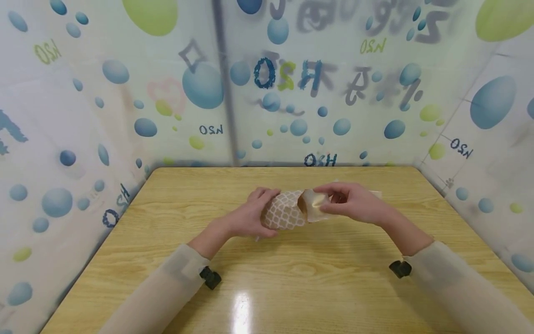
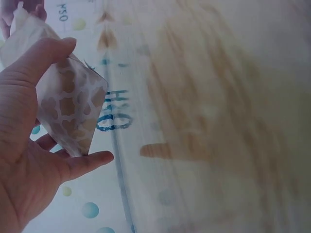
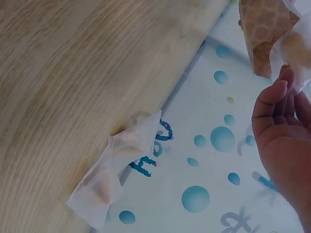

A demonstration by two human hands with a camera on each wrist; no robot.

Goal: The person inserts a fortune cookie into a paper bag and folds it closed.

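Observation:
A tan paper bag [image 1: 285, 211] with a white lattice pattern is held above the table, its mouth facing right. My left hand [image 1: 250, 215] grips the bag's left end, thumb on one side and fingers on the other. In the left wrist view the bag [image 2: 73, 107] sits between the spread thumb and fingers. At the mouth, my right hand [image 1: 354, 202] pinches a pale, thin wrapped packet [image 1: 316, 204] by fingertips and thumb. Part of that packet seems to sit inside the mouth; its contents cannot be made out.
A crumpled white wrapped packet [image 3: 99, 187] lies on the wooden table [image 1: 308, 269] near its far edge, mostly behind my right hand in the head view. Walls with blue and green bubble prints [image 1: 202, 86] stand close around the table's back and sides.

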